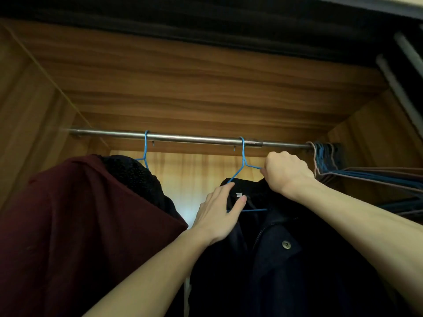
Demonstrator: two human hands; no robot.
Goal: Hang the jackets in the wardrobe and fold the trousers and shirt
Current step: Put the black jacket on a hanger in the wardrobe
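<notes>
A dark navy jacket [286,259] hangs on a blue wire hanger [243,156] hooked over the metal wardrobe rail [194,137]. My right hand [286,172] is closed on the hanger's right shoulder wire, just under the rail. My left hand [219,213] rests on the jacket's collar with thumb and fingers pinching the fabric by the white label. To the left, a maroon jacket [80,225] with a black fleecy lining hangs on a second blue hanger [145,149].
The wardrobe is wood-grained, with a top panel [194,88] close above the rail. A bunch of several bare wire hangers [332,161] crowds the rail's right end. A gap of rail separates the two hung jackets.
</notes>
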